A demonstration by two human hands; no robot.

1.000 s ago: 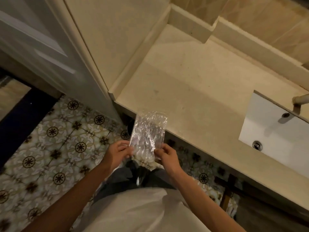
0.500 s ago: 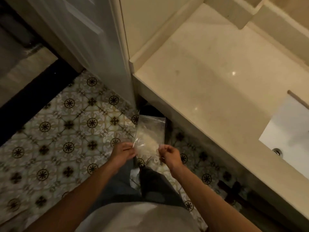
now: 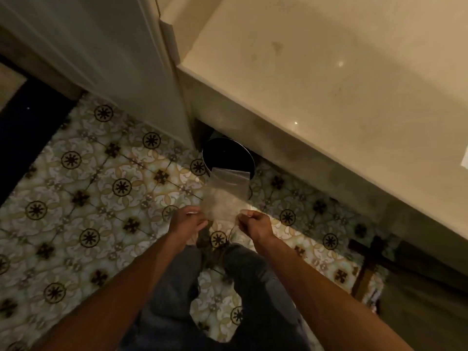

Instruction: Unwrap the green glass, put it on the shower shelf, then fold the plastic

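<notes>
A clear plastic wrap (image 3: 224, 192) hangs stretched between my two hands over the patterned floor, its far edge reaching over a dark bin. My left hand (image 3: 186, 222) pinches the wrap's near left corner. My right hand (image 3: 254, 224) pinches the near right corner. The wrap looks flat and blurred by motion. The green glass and the shower shelf are not in view.
A dark round bin (image 3: 228, 158) stands on the floor under the edge of the beige stone counter (image 3: 316, 79). A pale door or panel (image 3: 101, 59) rises at the left. Patterned floor tiles (image 3: 101, 198) spread below, and my legs stand near the bottom.
My view has tilted down and left, so the sink has left the frame and the bin has come into sight. The wrap, still pinched by both hands, now hangs over the bin.
</notes>
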